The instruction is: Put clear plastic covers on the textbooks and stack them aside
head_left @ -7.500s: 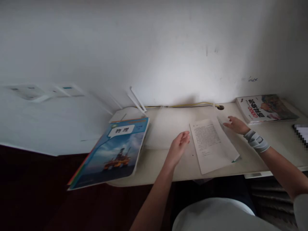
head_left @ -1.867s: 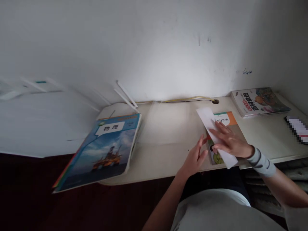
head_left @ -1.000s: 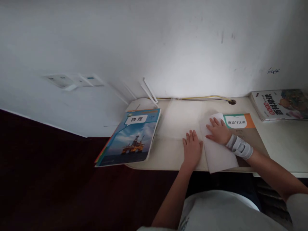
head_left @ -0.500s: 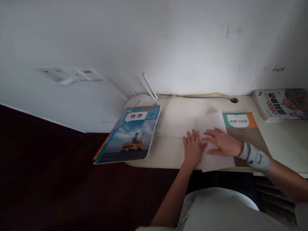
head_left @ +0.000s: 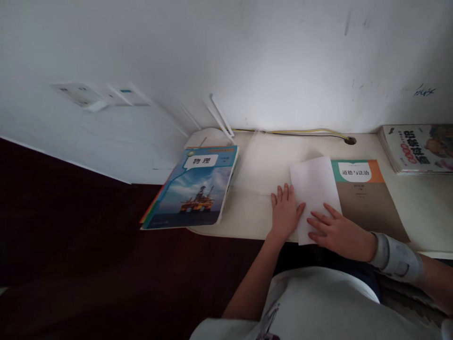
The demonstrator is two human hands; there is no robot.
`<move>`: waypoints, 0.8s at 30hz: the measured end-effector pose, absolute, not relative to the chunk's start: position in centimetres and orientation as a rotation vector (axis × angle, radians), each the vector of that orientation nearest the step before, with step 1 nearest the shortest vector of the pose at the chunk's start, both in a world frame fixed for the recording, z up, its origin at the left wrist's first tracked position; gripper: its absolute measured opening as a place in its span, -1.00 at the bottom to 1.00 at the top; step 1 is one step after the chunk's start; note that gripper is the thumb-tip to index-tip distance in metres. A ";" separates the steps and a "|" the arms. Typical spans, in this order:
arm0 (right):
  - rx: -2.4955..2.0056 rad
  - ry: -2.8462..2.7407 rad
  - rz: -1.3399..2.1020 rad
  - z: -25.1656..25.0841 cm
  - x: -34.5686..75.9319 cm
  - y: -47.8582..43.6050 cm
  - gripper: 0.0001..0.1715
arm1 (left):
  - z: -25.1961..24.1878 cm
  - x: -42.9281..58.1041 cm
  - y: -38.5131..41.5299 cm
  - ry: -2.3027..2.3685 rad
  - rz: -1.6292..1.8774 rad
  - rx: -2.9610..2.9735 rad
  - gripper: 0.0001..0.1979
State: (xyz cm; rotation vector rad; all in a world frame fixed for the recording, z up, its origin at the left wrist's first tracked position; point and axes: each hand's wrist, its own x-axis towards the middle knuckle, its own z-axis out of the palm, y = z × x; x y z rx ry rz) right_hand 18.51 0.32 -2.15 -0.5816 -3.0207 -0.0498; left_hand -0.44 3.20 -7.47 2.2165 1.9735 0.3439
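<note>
A textbook [head_left: 371,203] with a brown, green and orange cover lies on the white desk [head_left: 244,222]. White paper [head_left: 313,184] covers its left side, apparently a flap folded over the cover. My left hand [head_left: 285,212] rests at the paper's left edge, fingers stretched out and thumb touching the sheet. On the lower part of the paper lies my right hand [head_left: 341,233], palm down with fingers spread. A grey band [head_left: 396,257] wraps my right wrist. Neither hand grips anything.
Left of the hands, a blue physics textbook [head_left: 198,189] tops a stack at the desk's left end. A translucent sheet [head_left: 265,163] lies behind my left hand. Magazines [head_left: 421,148] are piled at the right. Cables [head_left: 300,132] run along the wall to a hole [head_left: 350,140].
My right hand has slid down the paper toward the desk's front edge and lies flatter. The left hand stays at the paper's left edge. The camera view has shifted slightly.
</note>
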 end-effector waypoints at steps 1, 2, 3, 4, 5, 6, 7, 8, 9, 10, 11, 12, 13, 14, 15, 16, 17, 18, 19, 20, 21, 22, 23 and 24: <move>-0.597 -2.998 -0.089 -2.4 18.4 0.1 -0.72 | -7.5 -0.5 3.2 1.972 0.360 2.216 -0.39; -0.611 -2.978 -0.122 -2.6 18.4 0.0 -0.72 | -7.6 -0.5 3.2 1.967 0.379 2.216 -0.40; -0.623 -2.959 -0.150 -2.8 18.3 -0.1 -0.72 | -7.6 -0.5 3.2 1.957 0.399 2.218 -0.40; -0.636 -2.945 -0.172 -3.1 18.2 -0.1 -0.72 | -7.7 -0.6 3.2 1.943 0.417 2.219 -0.40; -0.645 -2.934 -0.187 -3.3 18.1 -0.1 -0.72 | -7.8 -0.7 3.2 1.928 0.432 2.219 -0.40; -0.648 -2.929 -0.196 -3.4 17.9 -0.1 -0.71 | -7.8 -0.8 3.2 1.911 0.443 2.219 -0.39; -0.653 -2.924 -0.202 -3.5 17.8 -0.1 -0.71 | -7.8 -1.0 3.2 1.894 0.448 2.216 -0.37; -0.660 -2.919 -0.210 -3.6 17.7 -0.1 -0.71 | -7.9 -1.1 3.2 1.875 0.447 2.211 -0.36; -0.669 -2.911 -0.219 -3.7 17.6 -0.1 -0.71 | -7.8 -1.3 3.2 1.855 0.443 2.203 -0.36; -0.678 -2.902 -0.229 -3.9 17.5 -0.1 -0.71 | -7.8 -1.5 3.1 1.833 0.441 2.195 -0.36; -0.683 -2.893 -0.235 -4.0 17.4 -0.1 -0.71 | -7.7 -1.6 3.1 1.808 0.441 2.186 -0.37; -0.685 -2.884 -0.238 -4.2 17.4 -0.1 -0.71 | -7.5 -1.8 2.9 1.785 0.444 2.177 -0.38; -0.683 -2.875 -0.238 -4.3 17.4 -0.1 -0.71 | -7.3 -2.0 2.7 1.766 0.448 2.169 -0.39; -0.679 -2.868 -0.243 -4.5 17.4 -0.2 -0.71 | -7.1 -2.1 2.4 1.749 0.455 2.166 -0.40; -0.678 -2.864 -0.254 -4.6 17.4 -0.2 -0.71 | -6.8 -2.2 2.1 1.740 0.463 2.168 -0.41; -0.681 -2.865 -0.271 -4.6 17.4 -0.3 -0.70 | -6.6 -2.2 1.7 1.741 0.471 2.175 -0.43; -0.688 -2.870 -0.294 -4.6 17.4 -0.4 -0.69 | -6.3 -2.2 1.3 1.751 0.473 2.187 -0.46; -0.702 -2.877 -0.318 -4.5 17.4 -0.5 -0.69 | -6.0 -2.1 0.8 1.770 0.464 2.201 -0.49; -0.720 -2.883 -0.342 -4.4 17.4 -0.7 -0.70 | -5.7 -2.0 0.4 1.797 0.443 2.217 -0.52; -0.740 -2.887 -0.362 -4.2 17.4 -0.9 -0.71 | -5.5 -1.9 0.0 1.829 0.412 2.231 -0.55; -0.765 -2.886 -0.377 -4.0 17.3 -1.0 -0.72 | -5.2 -1.8 -0.4 1.858 0.374 2.243 -0.58; -0.788 -2.883 -0.387 -3.8 17.2 -1.2 -0.73 | -5.1 -1.7 -0.7 1.878 0.335 2.253 -0.60; -0.809 -2.880 -0.392 -3.6 17.1 -1.3 -0.73 | -4.9 -1.7 -0.9 1.883 0.303 2.264 -0.61; -0.824 -2.876 -0.390 -3.6 17.0 -1.5 -0.73 | -4.8 -1.6 -1.1 1.878 0.281 2.273 -0.60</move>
